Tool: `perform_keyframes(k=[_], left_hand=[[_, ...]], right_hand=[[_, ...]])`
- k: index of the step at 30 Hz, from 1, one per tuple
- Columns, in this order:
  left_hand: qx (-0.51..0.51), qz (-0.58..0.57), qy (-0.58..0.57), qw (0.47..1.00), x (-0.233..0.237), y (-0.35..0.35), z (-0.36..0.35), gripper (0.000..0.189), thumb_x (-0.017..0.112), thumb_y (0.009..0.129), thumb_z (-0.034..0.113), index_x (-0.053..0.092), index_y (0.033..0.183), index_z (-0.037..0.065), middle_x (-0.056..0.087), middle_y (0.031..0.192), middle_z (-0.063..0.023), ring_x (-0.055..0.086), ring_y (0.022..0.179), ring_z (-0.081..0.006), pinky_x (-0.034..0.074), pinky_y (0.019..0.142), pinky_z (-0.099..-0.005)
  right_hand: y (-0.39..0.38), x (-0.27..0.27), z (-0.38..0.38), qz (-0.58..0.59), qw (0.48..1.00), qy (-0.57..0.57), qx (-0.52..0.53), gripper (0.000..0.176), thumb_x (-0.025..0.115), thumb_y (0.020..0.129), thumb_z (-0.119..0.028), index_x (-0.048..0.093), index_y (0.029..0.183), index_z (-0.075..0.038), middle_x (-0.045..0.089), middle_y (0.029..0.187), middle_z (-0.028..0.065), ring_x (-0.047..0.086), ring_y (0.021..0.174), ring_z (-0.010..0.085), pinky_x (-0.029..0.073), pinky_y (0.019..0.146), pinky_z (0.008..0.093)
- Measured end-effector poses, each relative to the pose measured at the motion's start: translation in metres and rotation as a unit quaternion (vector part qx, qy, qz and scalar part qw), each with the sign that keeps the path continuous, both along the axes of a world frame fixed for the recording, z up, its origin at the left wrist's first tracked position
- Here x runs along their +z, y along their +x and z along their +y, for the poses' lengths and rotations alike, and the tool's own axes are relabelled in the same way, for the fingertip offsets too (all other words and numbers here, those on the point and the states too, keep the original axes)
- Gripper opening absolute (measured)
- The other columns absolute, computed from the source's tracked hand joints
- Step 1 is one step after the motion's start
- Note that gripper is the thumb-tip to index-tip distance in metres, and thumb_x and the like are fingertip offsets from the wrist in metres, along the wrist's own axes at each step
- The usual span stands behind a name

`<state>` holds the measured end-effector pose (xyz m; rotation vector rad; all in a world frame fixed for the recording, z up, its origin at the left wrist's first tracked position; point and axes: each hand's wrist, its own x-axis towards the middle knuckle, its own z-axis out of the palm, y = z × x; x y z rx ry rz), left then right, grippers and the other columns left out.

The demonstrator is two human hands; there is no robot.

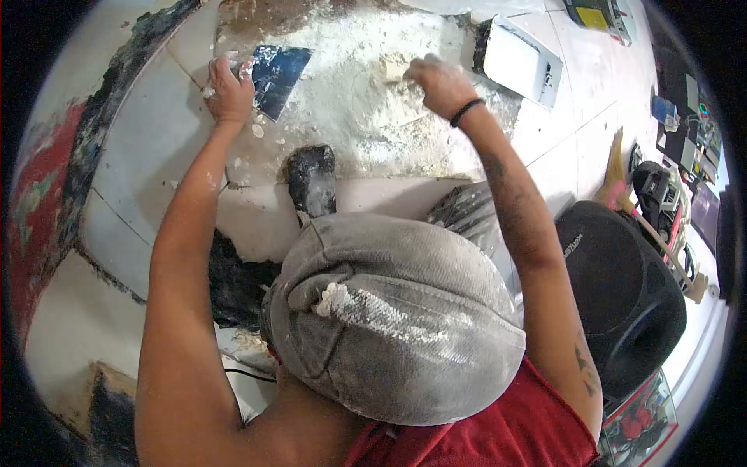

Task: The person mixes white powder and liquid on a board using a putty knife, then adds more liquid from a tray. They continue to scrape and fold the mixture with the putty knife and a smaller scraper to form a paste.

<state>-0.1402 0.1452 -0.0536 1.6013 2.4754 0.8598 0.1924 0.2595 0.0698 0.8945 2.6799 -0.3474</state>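
Observation:
My left hand (231, 89) is at the left edge of a dark blue flat sheet (284, 74), its fingers bent against the edge. The sheet lies tilted on a board (366, 167) coated with white powder. My right hand (443, 87), wearing a black wristband, is closed over the middle of the board, its fingertips right at a small pale beige block (394, 68). White powder (354, 47) is spread thickly around the block, and some clings to the fingers of both hands.
A white shallow tray (548, 89) rests at the board's right corner. A dark, dusty foot-shaped thing (313, 179) touches the near edge. A grey dusty cap (405, 311) fills the lower middle. On the right stand a black speaker (615, 272) and a broom (613, 175).

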Motion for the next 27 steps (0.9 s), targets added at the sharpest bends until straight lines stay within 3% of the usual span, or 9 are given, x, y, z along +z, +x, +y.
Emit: perform_keyframes(k=[4,10,13,14,17,18,22,25,27], left_hand=[[-0.006,-0.001,-0.028,1.0,0.005,0.001,0.002,0.045,0.06,0.083,0.032,0.044,0.11,0.001,0.051,0.105,-0.0188,0.047,0.105,-0.0369,0.04,0.086,-0.047],[0.004,0.017,-0.016,1.0,0.005,0.002,-0.002,0.046,0.06,0.083,0.035,0.044,0.11,0.001,0.051,0.106,-0.0196,0.046,0.108,-0.0374,0.039,0.088,-0.0479],[0.016,-0.003,-0.033,0.999,0.006,0.004,0.0,0.046,0.062,0.082,0.033,0.045,0.11,0.002,0.051,0.107,-0.0193,0.047,0.107,-0.0371,0.04,0.087,-0.0481],[0.022,-0.013,-0.039,0.999,0.006,0.004,0.0,0.045,0.063,0.081,0.032,0.045,0.11,0.002,0.051,0.107,-0.0193,0.047,0.107,-0.0371,0.04,0.086,-0.0481],[-0.016,0.005,0.017,1.0,-0.002,0.0,0.0,0.043,0.065,0.08,0.028,0.046,0.109,0.001,0.051,0.106,-0.0193,0.048,0.105,-0.0375,0.041,0.085,-0.0468],[-0.014,0.002,0.011,1.0,0.001,0.001,0.0,0.043,0.066,0.08,0.027,0.046,0.108,0.0,0.051,0.105,-0.0194,0.048,0.104,-0.0378,0.041,0.085,-0.0464],[-0.011,0.022,0.026,0.999,0.012,0.008,0.001,0.043,0.066,0.08,0.025,0.046,0.107,-0.002,0.053,0.102,-0.0198,0.049,0.1,-0.0382,0.041,0.086,-0.045],[-0.004,0.029,0.033,0.999,0.01,0.006,0.001,0.044,0.066,0.081,0.025,0.046,0.111,-0.001,0.053,0.102,-0.0198,0.05,0.1,-0.0373,0.041,0.086,-0.0448],[-0.009,-0.003,0.02,1.0,0.009,0.006,-0.001,0.048,0.066,0.081,0.025,0.043,0.115,0.0,0.053,0.106,-0.0199,0.049,0.102,-0.0369,0.04,0.088,-0.0451]], right_hand=[[-0.026,0.022,0.022,0.007,0.999,0.037,0.022,0.034,0.054,0.071,0.006,0.065,0.098,-0.011,0.06,0.104,0.0032,0.055,0.1,0.0239,0.049,0.085,0.0367],[-0.055,-0.006,0.036,0.031,0.993,0.065,0.096,0.033,0.05,0.076,0.0,0.064,0.102,-0.014,0.058,0.107,0.0006,0.053,0.102,0.0235,0.047,0.086,0.0381],[-0.034,-0.022,0.023,0.086,0.986,0.09,0.107,0.018,0.053,0.079,-0.011,0.064,0.092,-0.015,0.059,0.097,0.0005,0.057,0.094,0.0221,0.052,0.075,0.0387],[-0.02,-0.027,0.017,0.124,0.975,0.126,0.136,0.017,0.052,0.08,-0.013,0.064,0.092,-0.016,0.059,0.097,-0.0005,0.056,0.095,0.0208,0.051,0.075,0.0393],[0.004,-0.018,0.014,0.085,0.984,0.075,0.138,0.019,0.051,0.079,-0.011,0.063,0.093,-0.016,0.059,0.097,-0.0005,0.054,0.098,0.0208,0.05,0.079,0.0403],[0.004,-0.005,0.017,0.037,0.992,0.017,0.121,0.02,0.053,0.077,-0.009,0.062,0.094,-0.014,0.059,0.097,0.0012,0.055,0.098,0.0229,0.049,0.08,0.0404],[0.01,0.024,0.013,0.036,0.999,-0.01,-0.017,0.019,0.052,0.076,-0.001,0.061,0.092,-0.006,0.059,0.092,0.0099,0.057,0.09,0.0303,0.048,0.079,0.0405],[0.016,0.034,-0.005,0.053,0.996,0.007,-0.078,0.02,0.053,0.072,-0.001,0.059,0.089,-0.009,0.058,0.092,0.0079,0.057,0.095,0.0285,0.05,0.077,0.041],[0.02,0.016,-0.019,0.037,0.996,-0.007,-0.082,0.025,0.055,0.072,-0.002,0.056,0.097,-0.007,0.056,0.1,0.0095,0.055,0.1,0.0293,0.049,0.08,0.0392]])
